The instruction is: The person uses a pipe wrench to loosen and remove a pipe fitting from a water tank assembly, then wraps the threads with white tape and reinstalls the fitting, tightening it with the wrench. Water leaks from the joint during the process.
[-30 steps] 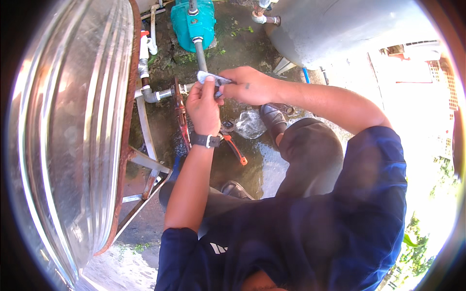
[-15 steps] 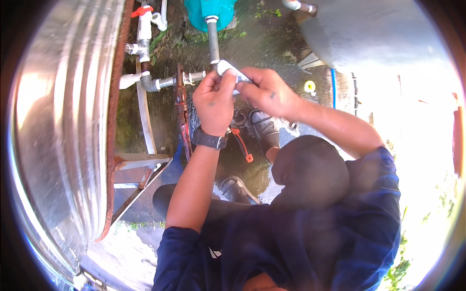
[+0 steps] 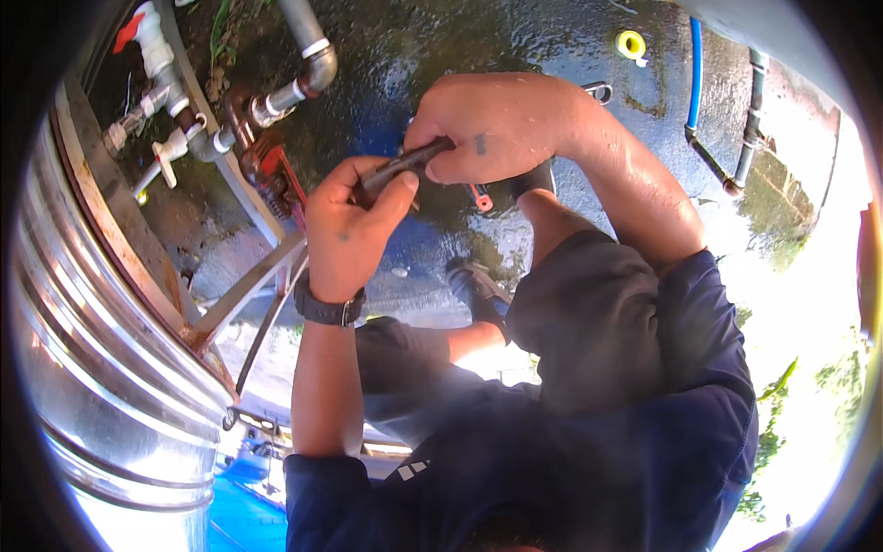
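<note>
Wet dark ground (image 3: 515, 55) lies below, with a ribbed metal tank (image 3: 92, 386) at left and grey pipework (image 3: 294, 64) beside a red wrench (image 3: 276, 170). Both hands grip a short dark pipe piece (image 3: 405, 166): left hand (image 3: 349, 230) closed around its lower end, right hand (image 3: 497, 124) wrapped over its upper end, hiding most of it.

Your left hand (image 3: 348, 230) rises mid-frame, thumb pinching up; your right hand (image 3: 497, 124) curls closed above it, forearm slanting in from lower right.

Both hands, left hand (image 3: 345, 225) and right hand (image 3: 497, 124), grip a short dark pipe piece (image 3: 400, 167). A red wrench (image 3: 274, 170) hangs on the grey pipe (image 3: 285, 94) beside them.
</note>
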{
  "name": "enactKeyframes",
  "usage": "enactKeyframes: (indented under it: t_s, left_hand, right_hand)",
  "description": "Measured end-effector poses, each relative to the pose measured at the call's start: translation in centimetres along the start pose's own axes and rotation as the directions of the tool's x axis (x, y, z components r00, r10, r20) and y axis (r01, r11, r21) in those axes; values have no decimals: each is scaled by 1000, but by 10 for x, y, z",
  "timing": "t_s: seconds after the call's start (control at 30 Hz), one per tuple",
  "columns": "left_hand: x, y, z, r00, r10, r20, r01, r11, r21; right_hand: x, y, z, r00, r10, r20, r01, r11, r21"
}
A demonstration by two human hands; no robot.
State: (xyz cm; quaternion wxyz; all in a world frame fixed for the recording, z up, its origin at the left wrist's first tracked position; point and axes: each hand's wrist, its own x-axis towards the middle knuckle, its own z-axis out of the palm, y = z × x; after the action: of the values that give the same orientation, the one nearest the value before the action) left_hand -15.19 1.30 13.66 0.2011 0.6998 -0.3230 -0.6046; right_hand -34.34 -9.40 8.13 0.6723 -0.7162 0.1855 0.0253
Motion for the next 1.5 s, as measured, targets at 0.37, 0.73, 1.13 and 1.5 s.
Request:
enactKeyframes:
  t_s: [0.37, 0.73, 1.13, 1.5]
  left_hand:
    - [-4, -16, 2, 934, 252, -254, -320, 906, -277]
    - [-16, -83, 25, 971, 194, -143, -237, 671, -702]
    - [9, -106, 32, 882, 432, -187, -466, 857, -219]
    - [5, -94, 31, 883, 468, 42, -470, 881, 58]
  right_hand:
    - [-6, -42, 26, 919, -134, -371, 93, 988, -127]
    - [-2, -3, 64, 921, 186, -341, -109, 966, 233]
    - [-8, 22, 62, 914, 241, -327, -125, 933, 337]
    - [-41, 19, 49, 908, 285, -309, -256, 958, 130]
